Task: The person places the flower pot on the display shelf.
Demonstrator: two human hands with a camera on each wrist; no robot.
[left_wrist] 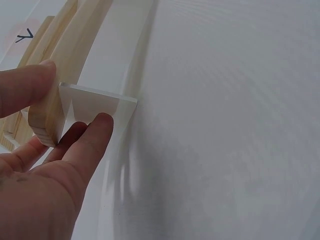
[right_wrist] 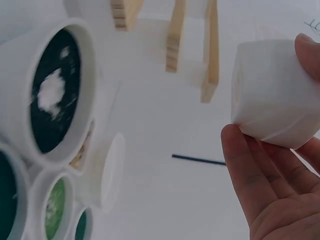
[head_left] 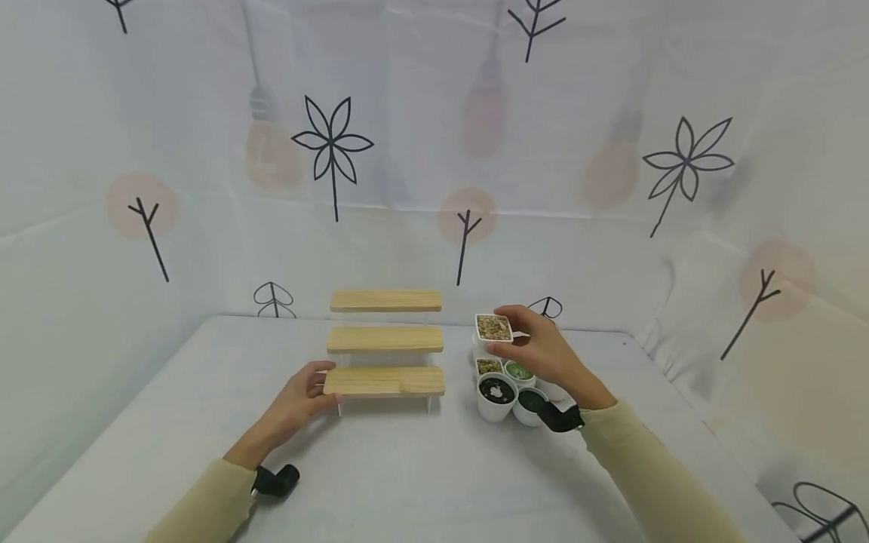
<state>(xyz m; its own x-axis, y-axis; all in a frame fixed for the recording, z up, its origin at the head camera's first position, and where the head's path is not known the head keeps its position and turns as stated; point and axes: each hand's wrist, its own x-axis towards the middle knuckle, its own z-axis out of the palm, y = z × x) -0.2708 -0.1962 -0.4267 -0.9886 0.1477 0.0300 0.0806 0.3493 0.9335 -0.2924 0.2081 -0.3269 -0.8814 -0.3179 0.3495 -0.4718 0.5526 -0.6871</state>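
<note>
At the left end of the three-tier wooden shelf (head_left: 383, 382), my left hand (head_left: 296, 400) grips the lowest board. In the left wrist view the thumb lies on the board (left_wrist: 75, 45) and the fingers reach beneath it, beside the clear leg (left_wrist: 97, 100). My right hand (head_left: 543, 351) holds a square white pot (head_left: 493, 327) filled with brownish, gravel-like bits, raised over a cluster of small pots. From the right wrist view, thumb and fingers pinch the pot's white sides (right_wrist: 272, 90), and its filling is hidden.
Below the right hand stand a white pot with a dark top and white patch (head_left: 496, 391), a dark green pot (head_left: 531, 403), a lighter green one (head_left: 519, 371) and a square gravelly one (head_left: 489, 366). A patterned white cloth (head_left: 407, 166) hangs behind the white table (head_left: 407, 475).
</note>
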